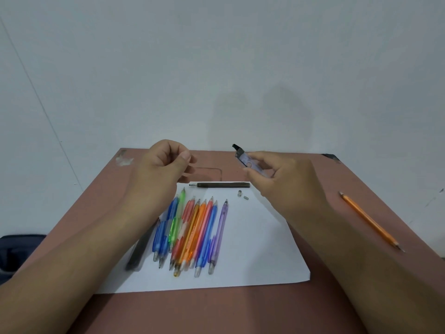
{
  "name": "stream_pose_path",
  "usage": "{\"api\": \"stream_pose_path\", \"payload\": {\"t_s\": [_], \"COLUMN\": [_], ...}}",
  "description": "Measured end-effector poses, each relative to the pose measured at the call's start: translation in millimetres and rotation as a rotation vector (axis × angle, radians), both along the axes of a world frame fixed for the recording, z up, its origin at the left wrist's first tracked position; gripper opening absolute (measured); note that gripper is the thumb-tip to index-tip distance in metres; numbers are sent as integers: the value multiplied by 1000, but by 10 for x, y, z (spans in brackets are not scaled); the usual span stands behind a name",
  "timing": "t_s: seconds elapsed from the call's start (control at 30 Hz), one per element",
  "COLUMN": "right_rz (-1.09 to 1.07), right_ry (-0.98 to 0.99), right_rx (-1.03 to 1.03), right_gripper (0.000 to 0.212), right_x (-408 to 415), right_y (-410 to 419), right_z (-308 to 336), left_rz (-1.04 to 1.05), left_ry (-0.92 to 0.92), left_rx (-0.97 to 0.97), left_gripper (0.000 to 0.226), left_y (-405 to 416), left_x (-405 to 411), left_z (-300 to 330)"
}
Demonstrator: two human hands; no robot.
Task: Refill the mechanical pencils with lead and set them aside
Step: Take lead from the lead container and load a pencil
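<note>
Lead case (250,162) (label unreadable) in right hand's (286,179) pinch; left hand (163,165) curled, contents unclear.

Coloured translucent mechanical pencils (192,233) lying side by side on white paper, tips pointing away; a dark pencil (222,185) crosswise beyond them, its two small metal end pieces (242,195) loose just beside it. Clear lead case (250,162), black lid flipped open, tilted in the air, pinched in the right hand (286,179).
</note>
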State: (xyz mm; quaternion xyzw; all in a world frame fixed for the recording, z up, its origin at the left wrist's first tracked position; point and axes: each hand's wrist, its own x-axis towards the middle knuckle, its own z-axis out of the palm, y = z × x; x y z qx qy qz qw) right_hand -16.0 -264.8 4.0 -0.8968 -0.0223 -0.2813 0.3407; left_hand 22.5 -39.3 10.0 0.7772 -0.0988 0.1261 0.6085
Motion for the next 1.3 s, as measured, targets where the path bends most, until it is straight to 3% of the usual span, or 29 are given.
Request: {"api": "stream_pose_path", "payload": {"t_s": [0.1, 0.5, 0.73, 1.3], "right_rz": [22, 194, 271, 393], "right_ry": [71, 233, 239, 407], "right_rx": [120, 425, 346, 263], "right_gripper": [22, 11, 39, 40], "right_x": [-16, -13, -83, -140], "right_y": [38, 109, 153, 112], "right_z": [21, 47, 77, 143], "left_rz": [-2, 1, 24, 73], "left_ry": [-11, -8, -7, -10], "left_rx": [18, -13, 3, 62], "left_gripper": [14, 15, 16, 18], "left_y": [-10, 15, 29, 53], "left_x": [2, 21, 34, 57], "left_z": [-10, -16, -21, -23]}}
